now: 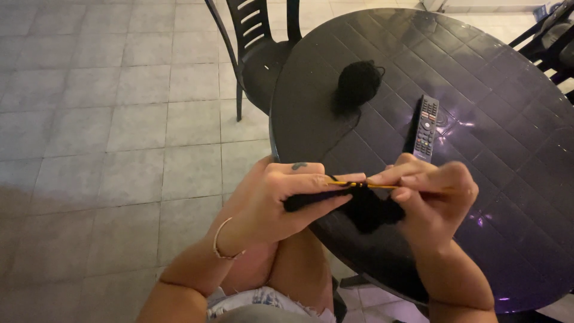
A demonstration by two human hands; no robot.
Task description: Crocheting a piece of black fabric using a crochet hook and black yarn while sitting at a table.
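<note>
My left hand (pixel 287 197) and my right hand (pixel 433 194) meet in front of me, just above the near edge of a round dark plastic table (pixel 508 137). Together they hold a thin yellow knitting needle (pixel 362 185) with black stitches on it. A piece of black knitted fabric (pixel 365 209) hangs below the needle between my hands. My left fingers pinch the fabric and the needle's left end; my right fingers close around its right end. A strand of black yarn runs up the table to a black yarn ball (pixel 357 85).
A black remote control (pixel 427 127) lies on the table right of the yarn ball. A dark plastic chair (pixel 257 54) stands at the table's far left side, another chair (pixel 553 39) at the top right. Grey floor tiles (pixel 107 119) fill the left.
</note>
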